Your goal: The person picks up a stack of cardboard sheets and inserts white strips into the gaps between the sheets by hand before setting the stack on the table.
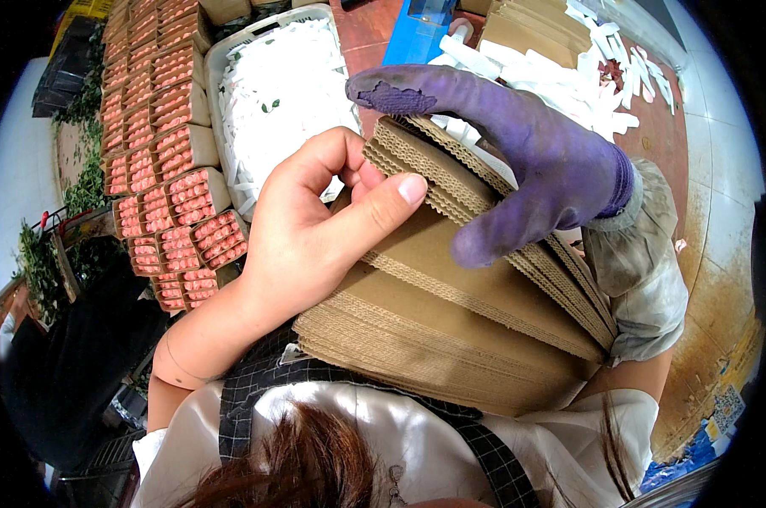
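A thick stack of brown corrugated cardboard sheets (451,296) leans against my front, its layers fanned apart into several bundles. My bare left hand (315,212) pinches the upper left corner of one bundle, thumb on the near face and fingers curled behind. Over the stack's upper edge spreads my right hand (527,152) in a worn purple glove, its fingers stretched left and its thumb pointing down beside the sheets. Whether the glove presses on the cardboard cannot be told. A greyish sleeve cover (641,262) wraps my right forearm.
At the left, rows of open cardboard boxes (176,199) hold pink-red wrapped items. A white basket (212,110) beyond my left hand is full of white strips. Farther right are a blue object (417,34), flat cardboard (540,30) and scattered white pieces (561,89) on a reddish surface.
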### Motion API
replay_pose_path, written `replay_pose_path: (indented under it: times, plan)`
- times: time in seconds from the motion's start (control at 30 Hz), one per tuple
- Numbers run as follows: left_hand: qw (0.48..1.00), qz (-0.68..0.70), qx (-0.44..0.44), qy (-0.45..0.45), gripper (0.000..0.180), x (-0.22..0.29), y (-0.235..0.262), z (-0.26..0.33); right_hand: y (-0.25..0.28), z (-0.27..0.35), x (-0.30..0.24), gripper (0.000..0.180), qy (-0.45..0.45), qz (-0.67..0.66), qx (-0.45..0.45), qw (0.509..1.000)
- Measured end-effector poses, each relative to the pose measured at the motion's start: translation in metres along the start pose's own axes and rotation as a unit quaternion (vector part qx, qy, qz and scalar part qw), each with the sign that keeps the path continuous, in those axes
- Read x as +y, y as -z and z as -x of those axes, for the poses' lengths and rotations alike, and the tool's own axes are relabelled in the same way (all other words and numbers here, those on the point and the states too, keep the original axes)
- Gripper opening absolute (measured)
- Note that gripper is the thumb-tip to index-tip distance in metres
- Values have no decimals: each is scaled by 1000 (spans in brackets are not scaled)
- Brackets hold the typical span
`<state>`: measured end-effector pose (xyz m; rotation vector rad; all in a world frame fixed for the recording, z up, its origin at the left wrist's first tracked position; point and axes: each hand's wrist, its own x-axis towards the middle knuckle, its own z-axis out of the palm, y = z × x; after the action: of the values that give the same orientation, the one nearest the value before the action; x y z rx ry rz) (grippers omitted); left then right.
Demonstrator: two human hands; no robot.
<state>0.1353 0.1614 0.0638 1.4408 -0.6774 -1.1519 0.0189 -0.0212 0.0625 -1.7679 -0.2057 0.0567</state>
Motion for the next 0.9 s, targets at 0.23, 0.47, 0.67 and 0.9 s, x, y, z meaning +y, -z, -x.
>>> replay_pose_path:
  times: [0.23, 0.47, 0.67, 0.9]
  plan:
    - [1000, 3, -1, 3, 27, 0, 0, 1, 1, 1, 0, 89, -13, -33, -5, 999]
    - [1000, 11, 2, 6, 26, 2, 0, 1, 1, 1, 0, 90, -12, -32, -6, 999]
    - [1000, 11, -6, 10, 24, 4, 0, 2, 2, 1, -3, 91, -13, 1, -1, 1000]
    - [985, -132, 73, -82, 25, 2, 2, 5, 0, 1, 1, 95, -12, 2, 8, 1000]
